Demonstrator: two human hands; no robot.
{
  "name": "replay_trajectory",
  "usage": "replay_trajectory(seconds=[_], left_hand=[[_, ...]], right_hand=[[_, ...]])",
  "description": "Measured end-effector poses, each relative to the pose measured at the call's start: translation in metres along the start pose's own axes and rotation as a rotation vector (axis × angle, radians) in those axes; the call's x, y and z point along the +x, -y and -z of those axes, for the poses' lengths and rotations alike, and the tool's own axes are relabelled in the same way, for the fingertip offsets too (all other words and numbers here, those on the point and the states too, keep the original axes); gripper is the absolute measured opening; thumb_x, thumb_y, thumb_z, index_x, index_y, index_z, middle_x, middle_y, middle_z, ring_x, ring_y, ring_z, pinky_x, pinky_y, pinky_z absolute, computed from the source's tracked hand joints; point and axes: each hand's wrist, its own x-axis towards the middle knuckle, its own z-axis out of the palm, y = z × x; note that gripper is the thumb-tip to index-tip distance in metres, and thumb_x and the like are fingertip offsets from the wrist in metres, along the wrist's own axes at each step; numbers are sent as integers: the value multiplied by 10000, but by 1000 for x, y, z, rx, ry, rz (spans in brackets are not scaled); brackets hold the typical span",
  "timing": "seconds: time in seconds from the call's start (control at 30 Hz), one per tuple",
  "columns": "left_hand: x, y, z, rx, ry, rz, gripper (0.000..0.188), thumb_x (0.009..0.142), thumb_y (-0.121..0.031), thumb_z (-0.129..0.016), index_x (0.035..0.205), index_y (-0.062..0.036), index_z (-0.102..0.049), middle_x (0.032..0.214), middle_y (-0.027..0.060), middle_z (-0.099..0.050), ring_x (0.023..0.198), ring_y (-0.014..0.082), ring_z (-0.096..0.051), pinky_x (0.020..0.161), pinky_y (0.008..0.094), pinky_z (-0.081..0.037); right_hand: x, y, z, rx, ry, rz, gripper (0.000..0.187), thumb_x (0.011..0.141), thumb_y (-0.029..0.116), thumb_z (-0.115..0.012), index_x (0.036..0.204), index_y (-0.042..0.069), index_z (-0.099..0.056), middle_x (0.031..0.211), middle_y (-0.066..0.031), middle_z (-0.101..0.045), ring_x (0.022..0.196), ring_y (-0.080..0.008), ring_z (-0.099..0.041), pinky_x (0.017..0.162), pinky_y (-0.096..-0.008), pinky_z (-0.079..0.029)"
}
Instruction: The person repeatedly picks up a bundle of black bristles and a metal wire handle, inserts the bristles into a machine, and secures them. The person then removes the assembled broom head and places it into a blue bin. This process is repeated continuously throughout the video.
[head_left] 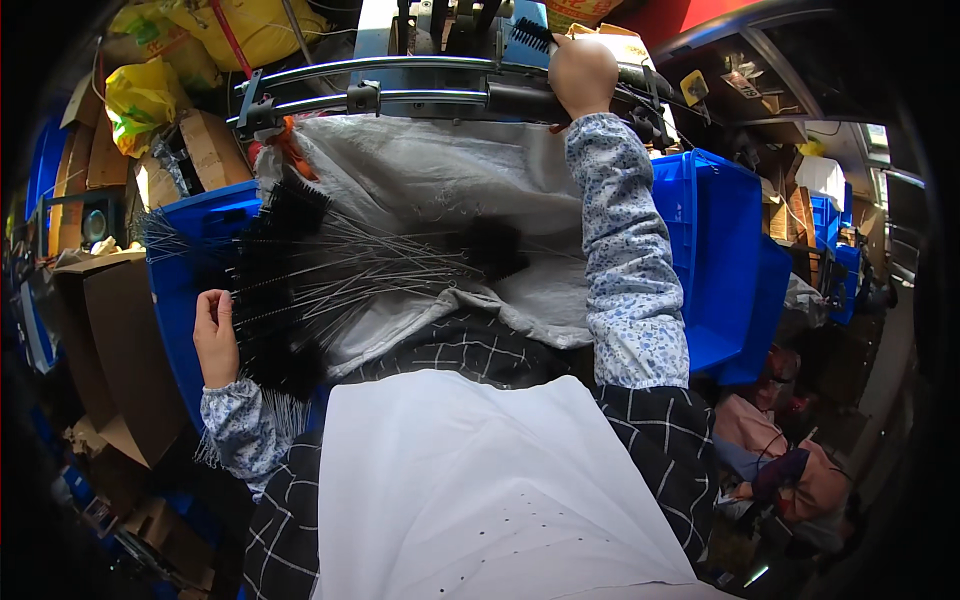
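Observation:
My right hand (583,75) is closed at the machine at the top. A small black-bristled wire brush (532,36) sticks out to the left of its fingers. My left hand (214,338) hangs at the left beside a big heap of black twisted-wire brushes (280,260), thumb and fingers drawn together; whatever may be between them is too small to make out. Bare wire stems (385,262) fan out from the heap over a whitish cloth (440,165) across my lap. Another clump of black bristles (492,248) lies at the middle of the cloth.
Horizontal metal rods (420,97) of the machine cross in front of me. A blue bin (175,300) stands under the brush heap, and blue crates (715,260) at the right. Cardboard boxes (125,350) stand at far left. Another person (785,460) is at lower right.

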Motion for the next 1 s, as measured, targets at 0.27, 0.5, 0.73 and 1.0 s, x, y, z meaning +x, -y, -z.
replay_trajectory(seconds=[0.27,0.5,0.73,1.0], left_hand=[[5,13,-13,-148,-18,50,192,855,-217,-513,859,-27,-489,756,-6,-494,688,64,-450,634,191,-365],[10,13,-12,-138,11,27,214,856,-224,-511,837,-11,-505,704,-17,-474,644,58,-412,592,196,-351],[15,2,-11,-155,-272,-70,257,892,-255,-433,858,-8,-496,752,11,-503,682,71,-444,632,195,-376],[37,0,26,-642,-665,-279,189,893,-158,-412,950,9,-480,867,62,-528,806,121,-505,749,233,-435]], right_hand=[[6,-2,-11,55,-60,19,253,811,326,-476,999,220,-608,842,-80,-623,843,-267,-518,760,-405,-376],[6,-2,-11,101,-44,16,246,799,309,-494,1001,229,-610,840,-56,-621,863,-254,-510,773,-399,-367],[25,-15,-36,29,8,126,304,824,197,-437,1100,278,-535,1016,12,-576,1049,-220,-423,891,-460,-239],[20,-25,-30,-33,-78,94,399,769,279,-481,1158,187,-478,1149,-48,-480,1103,-259,-374,896,-496,-235]])
